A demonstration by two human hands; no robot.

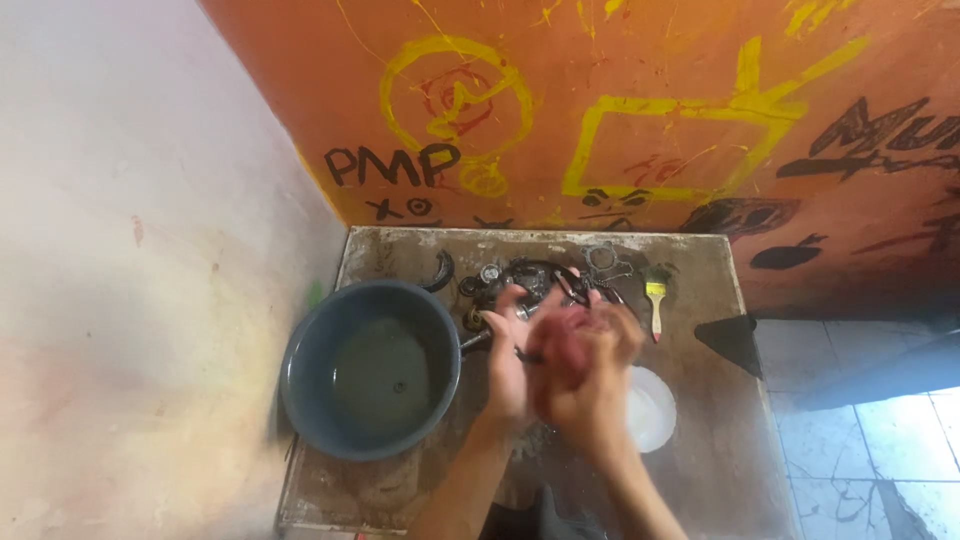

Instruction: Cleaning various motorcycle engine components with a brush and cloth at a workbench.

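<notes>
Left hand (510,365): raised over the middle of the table, fingers spread and pointing up toward the wall; it seems to hold a thin dark metal piece (478,342) that sticks out leftward to the basin's rim, though blur hides the exact grip.
Right hand (585,375): just beside the left and touching it, blurred; its grip is curled around a reddish rag (565,345), pressed against the left palm.
Rag: bunched between the two hands, above the table, near the white lid.
Basin (370,368): round, dark blue-grey, on the left part of the table, with a shallow pool of murky liquid in the bottom.
Lid (652,408): round, white, flat on the table just right of the right wrist, partly hidden by it.
Metal parts (535,275): a dark, greasy heap of rings, gears and curved pieces at the back of the table, behind the hands.
Brush (656,305): small, pale handle, yellow ferrule, dark bristles, lying right of the heap, handle toward the camera.
Table (700,440): stained, dusty grey slab, set in the corner.
Walls: white (150,250) on the left; orange (650,60) behind, with yellow and black scrawl.
Floor (860,450): pale tiles at the lower right.
</notes>
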